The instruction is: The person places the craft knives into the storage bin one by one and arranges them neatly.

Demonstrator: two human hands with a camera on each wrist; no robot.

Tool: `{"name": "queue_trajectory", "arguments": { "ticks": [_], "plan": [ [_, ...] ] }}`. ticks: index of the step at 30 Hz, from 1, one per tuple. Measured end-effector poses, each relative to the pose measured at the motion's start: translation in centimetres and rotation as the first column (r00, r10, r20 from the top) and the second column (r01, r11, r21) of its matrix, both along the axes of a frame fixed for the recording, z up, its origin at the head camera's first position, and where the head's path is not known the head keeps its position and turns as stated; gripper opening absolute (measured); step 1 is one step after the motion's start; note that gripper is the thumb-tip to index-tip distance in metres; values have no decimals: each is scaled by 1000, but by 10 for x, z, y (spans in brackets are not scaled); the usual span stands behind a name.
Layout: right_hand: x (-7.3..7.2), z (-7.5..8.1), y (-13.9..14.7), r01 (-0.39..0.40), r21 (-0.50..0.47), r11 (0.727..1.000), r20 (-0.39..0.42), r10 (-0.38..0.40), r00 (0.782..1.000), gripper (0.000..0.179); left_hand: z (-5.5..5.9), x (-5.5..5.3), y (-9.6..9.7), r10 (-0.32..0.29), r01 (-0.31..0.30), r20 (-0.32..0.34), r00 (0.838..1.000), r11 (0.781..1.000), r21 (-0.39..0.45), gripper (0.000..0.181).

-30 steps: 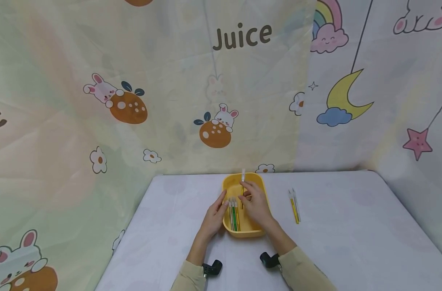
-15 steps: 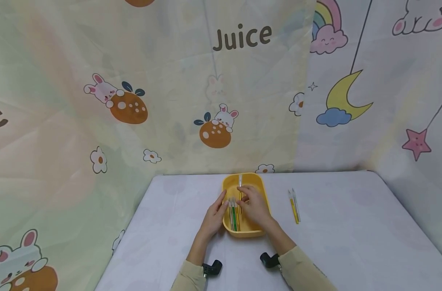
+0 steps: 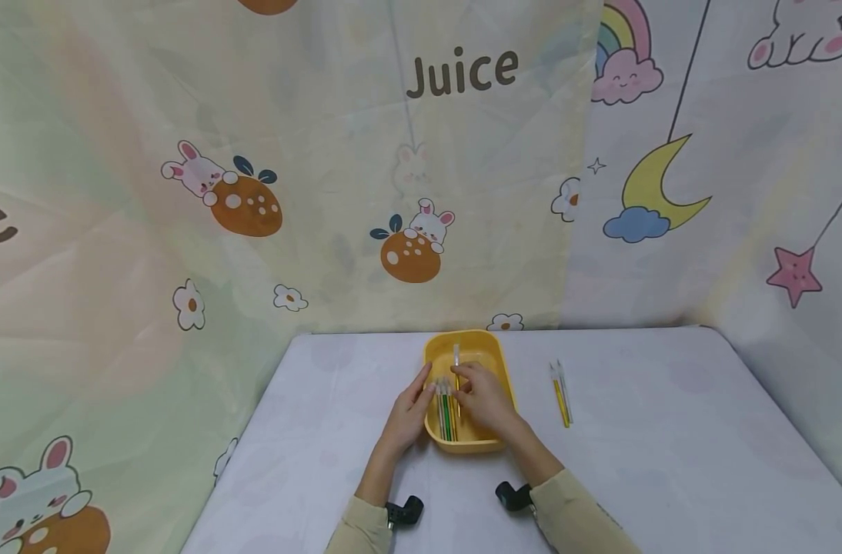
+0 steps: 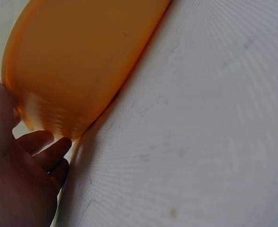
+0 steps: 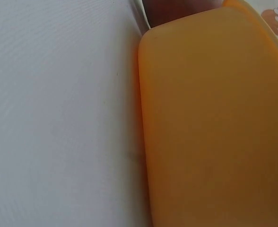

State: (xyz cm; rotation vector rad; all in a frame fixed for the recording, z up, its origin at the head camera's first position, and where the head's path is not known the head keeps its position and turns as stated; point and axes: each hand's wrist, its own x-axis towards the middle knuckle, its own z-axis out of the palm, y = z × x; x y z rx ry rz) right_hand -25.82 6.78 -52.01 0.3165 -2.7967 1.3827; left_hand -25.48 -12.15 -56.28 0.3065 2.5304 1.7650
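A yellow plastic tray (image 3: 478, 445) sits on the white table in the head view. The left hand (image 3: 405, 415) holds its left side, thumb over the rim; in the left wrist view its fingers (image 4: 54, 153) touch the outer wall. Inside, along the left, several slim pencils (image 3: 446, 415), green and yellow among them, lie side by side with pale ends pointing away. Over the tray the right hand (image 3: 486, 396) pinches a yellow pencil (image 3: 456, 355) with a whitish far end, just right of that row. The right wrist view shows mostly the tray's outer wall (image 5: 214, 123).
Two more pencils, a yellow one (image 3: 559, 396) and a pale grey one (image 3: 565, 392), lie on the table (image 3: 643, 446) right of the tray. A printed cloth backdrop (image 3: 324, 154) stands behind the table's far edge.
The right hand has brought the pinched pencil slightly left and toward the near end of the tray, beside the row. The left hand has stayed at the rim.
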Motion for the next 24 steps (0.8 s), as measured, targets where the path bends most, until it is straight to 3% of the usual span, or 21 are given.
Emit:
{"name": "queue_trajectory", "arguments": {
  "ticks": [7, 14, 24],
  "plan": [
    [-2, -3, 1, -55, 37, 998, 36, 54, 998, 48, 0, 1, 0, 1, -1, -1, 1000, 1000, -4, 54],
    [-1, -4, 2, -105, 78, 991, 2, 105, 994, 44, -1, 0, -1, -1, 1, -4, 1000, 1000, -4, 54],
    [1, -4, 0, -129, 133, 983, 68, 121, 990, 48, -3, -1, -1, 0, 0, -1, 1000, 1000, 2, 56]
  ]
}}
